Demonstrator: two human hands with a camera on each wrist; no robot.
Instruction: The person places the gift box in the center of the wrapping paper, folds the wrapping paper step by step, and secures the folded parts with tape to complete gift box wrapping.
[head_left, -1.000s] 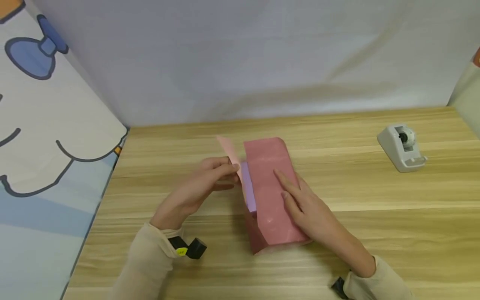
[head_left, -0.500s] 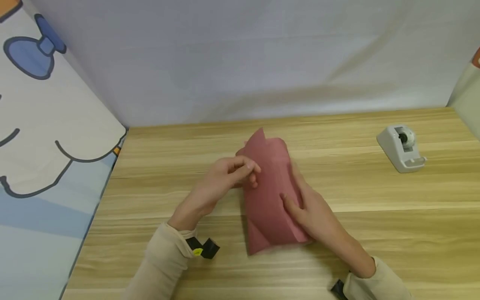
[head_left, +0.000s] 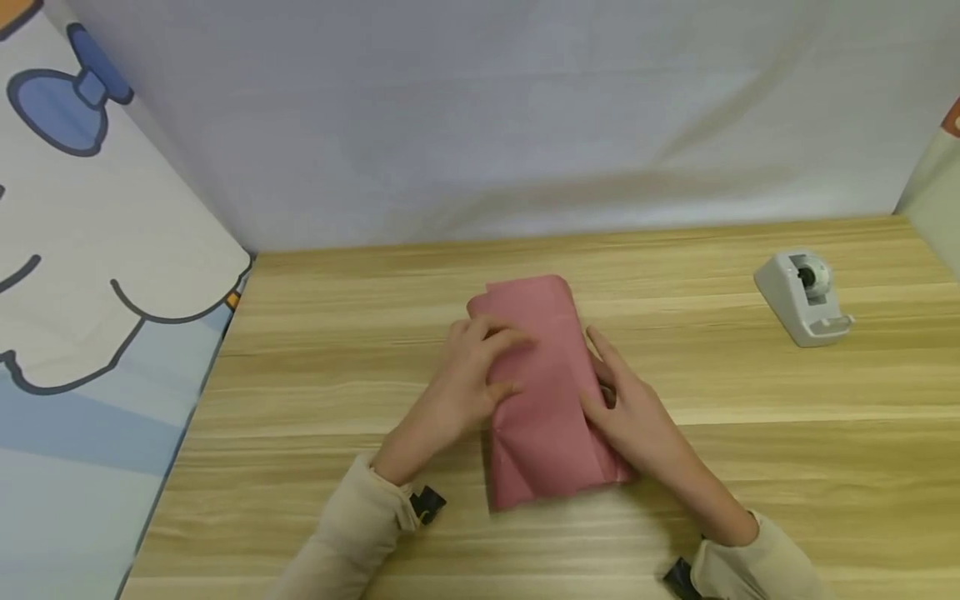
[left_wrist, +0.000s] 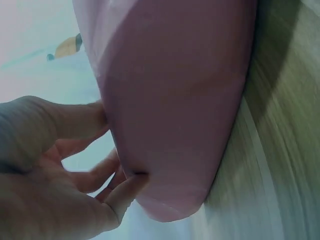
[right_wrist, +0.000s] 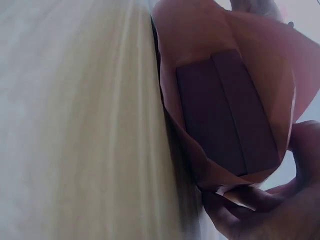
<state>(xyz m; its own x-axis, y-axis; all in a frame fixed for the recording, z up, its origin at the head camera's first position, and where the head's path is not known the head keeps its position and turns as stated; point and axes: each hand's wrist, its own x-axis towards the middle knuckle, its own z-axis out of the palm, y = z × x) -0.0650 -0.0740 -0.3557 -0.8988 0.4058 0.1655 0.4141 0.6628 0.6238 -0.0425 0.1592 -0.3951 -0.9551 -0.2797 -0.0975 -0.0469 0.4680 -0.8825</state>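
Observation:
Pink wrapping paper point(head_left: 551, 417) lies folded over a box in the middle of the table. Through the paper's open end in the right wrist view, the box point(right_wrist: 225, 117) shows dark purple. My left hand point(head_left: 461, 383) rests with bent, spread fingertips on the upper left part of the paper. In the left wrist view, that hand's fingers point(left_wrist: 131, 192) press at the paper's upper edge. My right hand point(head_left: 637, 421) holds the right side of the bundle, thumb on top and the other fingers down along its side.
A white tape dispenser point(head_left: 802, 296) with a roll in it stands at the back right of the wooden table point(head_left: 750, 467). A plain pale cloth wall point(head_left: 525, 117) closes off the back. On the left hangs a cloth printed with a cartoon point(head_left: 112, 225).
My left hand has brought the left flap of paper over to the right, covering the purple box, then let go of its edge and spread its fingers on top. My right hand stays at the right side.

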